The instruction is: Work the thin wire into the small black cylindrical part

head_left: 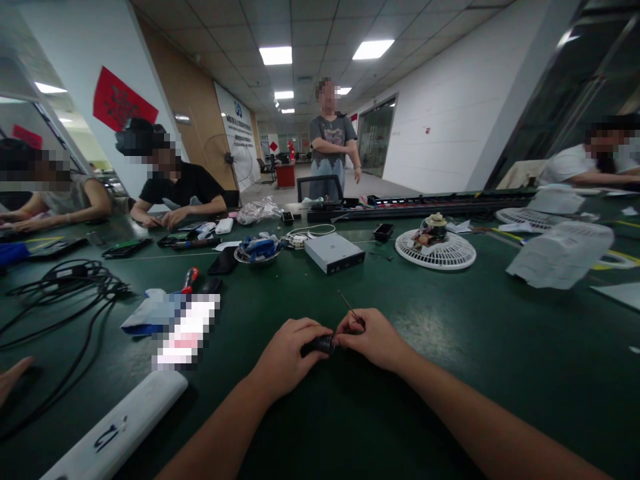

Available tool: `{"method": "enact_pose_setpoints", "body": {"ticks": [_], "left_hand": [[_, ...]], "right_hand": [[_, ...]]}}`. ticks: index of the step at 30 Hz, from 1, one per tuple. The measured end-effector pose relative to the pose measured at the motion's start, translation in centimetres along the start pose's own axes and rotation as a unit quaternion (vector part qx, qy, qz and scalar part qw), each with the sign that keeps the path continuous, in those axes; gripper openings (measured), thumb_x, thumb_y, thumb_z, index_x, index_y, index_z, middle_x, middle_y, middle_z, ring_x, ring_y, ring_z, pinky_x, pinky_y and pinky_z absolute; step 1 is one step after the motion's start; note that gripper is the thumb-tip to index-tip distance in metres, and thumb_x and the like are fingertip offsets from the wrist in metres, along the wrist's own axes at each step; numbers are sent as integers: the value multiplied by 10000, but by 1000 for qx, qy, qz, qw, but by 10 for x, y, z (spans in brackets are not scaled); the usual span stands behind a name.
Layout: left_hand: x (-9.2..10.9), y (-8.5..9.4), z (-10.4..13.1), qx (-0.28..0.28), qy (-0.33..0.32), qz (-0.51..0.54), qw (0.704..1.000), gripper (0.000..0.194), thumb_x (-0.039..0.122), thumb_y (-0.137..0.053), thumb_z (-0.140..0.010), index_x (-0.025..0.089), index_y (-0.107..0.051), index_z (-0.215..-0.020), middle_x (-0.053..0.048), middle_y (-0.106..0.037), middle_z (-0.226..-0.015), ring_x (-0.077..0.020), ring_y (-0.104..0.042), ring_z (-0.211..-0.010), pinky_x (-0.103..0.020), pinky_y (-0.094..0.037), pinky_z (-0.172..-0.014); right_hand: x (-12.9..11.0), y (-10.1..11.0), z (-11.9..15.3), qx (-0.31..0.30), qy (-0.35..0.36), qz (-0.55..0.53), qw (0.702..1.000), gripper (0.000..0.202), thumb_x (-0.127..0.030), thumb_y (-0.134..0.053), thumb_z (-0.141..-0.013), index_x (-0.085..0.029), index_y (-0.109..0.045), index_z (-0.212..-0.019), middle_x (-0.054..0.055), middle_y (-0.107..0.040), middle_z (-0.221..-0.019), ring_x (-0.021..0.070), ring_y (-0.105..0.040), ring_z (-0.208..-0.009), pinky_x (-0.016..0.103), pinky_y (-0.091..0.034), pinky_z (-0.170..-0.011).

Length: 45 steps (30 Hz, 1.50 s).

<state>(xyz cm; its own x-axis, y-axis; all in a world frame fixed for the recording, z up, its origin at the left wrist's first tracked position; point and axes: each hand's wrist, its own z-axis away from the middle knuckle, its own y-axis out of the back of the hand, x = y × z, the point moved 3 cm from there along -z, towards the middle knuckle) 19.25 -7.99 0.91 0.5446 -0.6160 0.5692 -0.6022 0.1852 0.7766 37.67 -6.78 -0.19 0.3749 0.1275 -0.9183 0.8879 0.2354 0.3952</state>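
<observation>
My left hand is closed around a small black cylindrical piece, held low over the green table. At the right end of that piece, the fingertips of my right hand are pinched together. A thin metal rod slants up and to the left out of my right hand; its lower part is hidden by the fingers, so its kind cannot be told. Whether the right fingertips also grip the black piece's end is too small to make out.
Ahead lie a grey disc drive, a white fan grille and a metal bowl with blue stuff inside. To the left are a white device, a glove and black cables. Several people are around the table.
</observation>
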Motion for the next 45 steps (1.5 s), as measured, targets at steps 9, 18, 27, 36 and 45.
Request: {"method": "enact_pose_setpoints", "body": {"ticks": [9, 18, 27, 36, 45], "left_hand": [[2, 0, 0, 25, -4, 46, 999, 365, 168, -691, -796, 275, -649, -1142, -22, -653, -1137, -190, -586, -1054, -345, -452, -937], [-18, 10, 0, 145, 98, 2, 985, 338, 187, -688, -793, 258, -644, -1120, -25, -665, -1100, -200, -613, -1020, -386, -480, -928], [-15, 8, -1, 134, 70, 8, 988, 328, 183, -705, -781, 244, -647, -1098, -33, -672, -1082, -208, -615, -1015, -395, -482, -921], [-15, 6, 0, 105, 60, -27, 992, 366, 158, -696, -781, 262, -656, -1129, -32, -657, -1114, -213, -597, -1022, -398, -472, -926], [-15, 4, 0, 116, 72, -72, 988, 364, 176, -679, -795, 280, -650, -1142, -19, -652, -1114, -217, -589, -999, -396, -467, -893]], "right_hand": [[-8, -2, 4, -22, -9, 72, 997, 357, -363, -664, -729, -215, -366, -602, -72, -391, -546, 96, -357, -511, 238, -271, -469], [-25, 26, 13, 43, 74, 264, 961, 130, -272, -425, -939, -220, -545, -938, 8, -606, -760, 158, -553, -656, 282, -354, -589], [-30, 22, 13, 46, 154, 335, 928, 144, -243, -517, -891, -233, -660, -907, 28, -641, -867, 162, -574, -726, 299, -421, -657], [-30, 18, 14, 46, 158, 308, 937, 120, -222, -560, -842, -225, -680, -829, 22, -649, -783, 154, -575, -687, 291, -417, -637], [-27, 20, 13, 77, 94, 327, 937, 123, -285, -563, -838, -238, -660, -780, 9, -665, -715, 163, -580, -629, 281, -354, -555]]}}
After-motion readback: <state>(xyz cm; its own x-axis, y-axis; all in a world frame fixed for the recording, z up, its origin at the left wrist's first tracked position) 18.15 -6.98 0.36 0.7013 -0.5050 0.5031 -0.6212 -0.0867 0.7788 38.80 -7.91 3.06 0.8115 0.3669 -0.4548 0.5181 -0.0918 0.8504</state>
